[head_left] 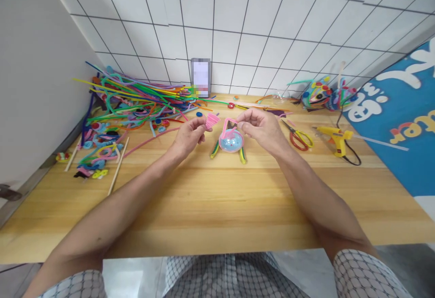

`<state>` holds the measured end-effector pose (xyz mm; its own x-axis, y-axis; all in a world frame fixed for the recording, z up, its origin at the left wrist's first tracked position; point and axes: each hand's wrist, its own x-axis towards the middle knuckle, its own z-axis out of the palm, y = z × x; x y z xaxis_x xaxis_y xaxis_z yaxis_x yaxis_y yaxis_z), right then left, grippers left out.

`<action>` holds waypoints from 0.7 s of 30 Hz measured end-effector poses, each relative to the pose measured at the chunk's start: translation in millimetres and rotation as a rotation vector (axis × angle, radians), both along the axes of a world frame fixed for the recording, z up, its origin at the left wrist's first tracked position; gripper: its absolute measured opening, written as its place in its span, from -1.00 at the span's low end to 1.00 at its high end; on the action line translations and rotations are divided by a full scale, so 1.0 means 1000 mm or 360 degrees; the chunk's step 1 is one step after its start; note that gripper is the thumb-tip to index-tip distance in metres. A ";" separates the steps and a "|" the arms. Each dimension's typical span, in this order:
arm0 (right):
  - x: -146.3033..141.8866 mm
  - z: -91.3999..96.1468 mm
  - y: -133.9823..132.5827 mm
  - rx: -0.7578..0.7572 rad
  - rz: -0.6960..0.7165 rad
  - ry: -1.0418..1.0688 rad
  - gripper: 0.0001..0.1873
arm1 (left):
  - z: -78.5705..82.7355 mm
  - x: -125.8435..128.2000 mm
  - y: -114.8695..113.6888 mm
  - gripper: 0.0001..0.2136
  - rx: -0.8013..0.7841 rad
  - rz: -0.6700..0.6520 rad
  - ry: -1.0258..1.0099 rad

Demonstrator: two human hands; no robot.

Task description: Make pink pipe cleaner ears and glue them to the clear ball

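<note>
My left hand [190, 136] pinches a small pink fan-shaped piece [212, 120] with ridges across it, which looks bent from pipe cleaner. With thumb and forefinger closed, my right hand [261, 127] grips the corner of a pink pipe-cleaner frame [224, 127] with an open middle. Just below the frame lies a round light-blue shiny piece [231, 142] with a pink rim. Two green-and-yellow pipe-cleaner legs [242, 155] stick out from its lower side. Whether the frame is joined to the round piece I cannot tell.
A heap of coloured pipe cleaners [136, 94] covers the back left, near two wooden sticks [118, 166]. A phone [201, 78] leans on the tiled wall. Scissors [299, 138], a yellow glue gun [338, 140] with a cord, and decorated round crafts [316, 95] are on the right.
</note>
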<state>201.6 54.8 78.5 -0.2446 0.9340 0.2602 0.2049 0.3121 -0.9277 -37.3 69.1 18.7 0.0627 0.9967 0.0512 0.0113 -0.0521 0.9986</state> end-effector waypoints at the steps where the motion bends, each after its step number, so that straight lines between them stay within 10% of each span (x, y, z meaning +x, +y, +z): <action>1: 0.001 0.000 0.000 0.0010 0.0006 -0.0021 -0.89 | -0.005 -0.004 0.006 -0.86 -0.0009 0.0053 0.0099; 8: 0.007 0.002 -0.004 0.0230 0.0007 -0.0419 -0.84 | -0.008 -0.021 0.013 -0.87 0.0394 0.0405 0.0675; 15: 0.001 -0.002 -0.010 0.0830 0.0216 -0.0840 -0.75 | 0.027 0.005 -0.027 -0.60 0.0347 -0.0435 0.0280; 21: -0.004 0.005 -0.020 0.1401 -0.0333 -0.0799 -0.89 | 0.031 0.015 -0.033 -0.56 0.0139 -0.0243 -0.0133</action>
